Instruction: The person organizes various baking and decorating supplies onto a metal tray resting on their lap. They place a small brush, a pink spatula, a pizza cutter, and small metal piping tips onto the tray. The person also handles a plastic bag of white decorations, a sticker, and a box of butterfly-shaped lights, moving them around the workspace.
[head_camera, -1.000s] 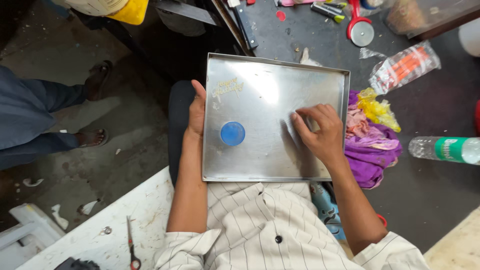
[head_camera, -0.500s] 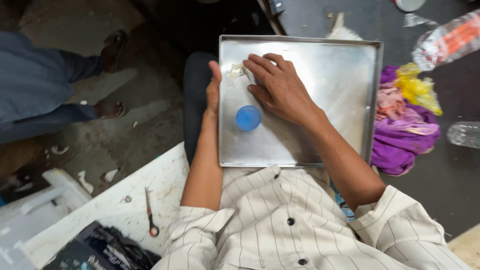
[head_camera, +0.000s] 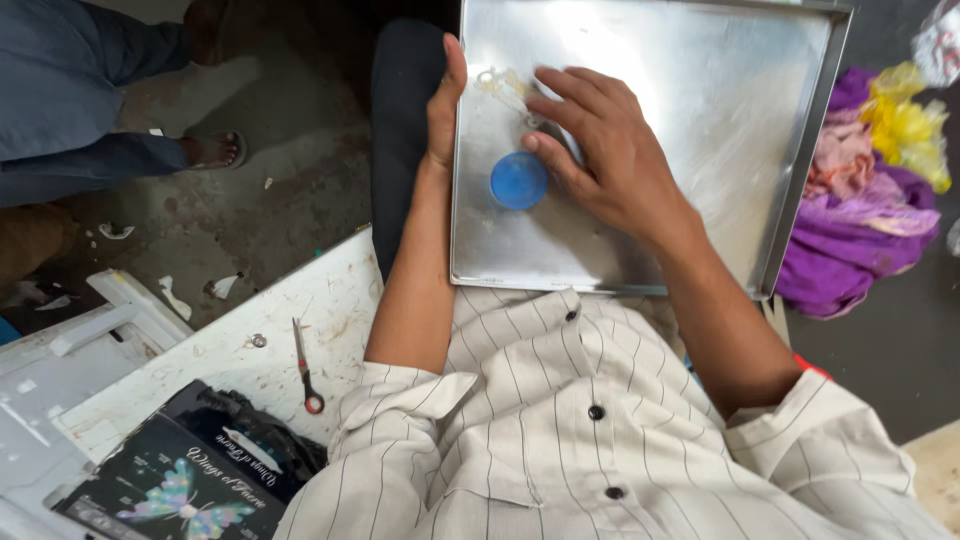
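Note:
A square steel tray (head_camera: 720, 150) lies across my lap. My left hand (head_camera: 444, 105) grips its left rim, thumb on the inside. My right hand (head_camera: 600, 150) rests flat on the tray's left part with the fingers spread, fingertips on some pale smeared bits (head_camera: 497, 82) near the top left corner. A round blue cap (head_camera: 518, 181) lies on the tray, just beside my right thumb.
A heap of purple, pink and yellow cloth (head_camera: 870, 200) lies right of the tray. A white board (head_camera: 260, 350) at lower left bears red-handled scissors (head_camera: 305, 365) and a dark box with a butterfly picture (head_camera: 190, 480). Another person's legs and sandalled foot (head_camera: 205, 150) are at upper left.
My right hand has crossed from the tray's right side to its left part, near the blue cap. The view has moved closer and shifted left.

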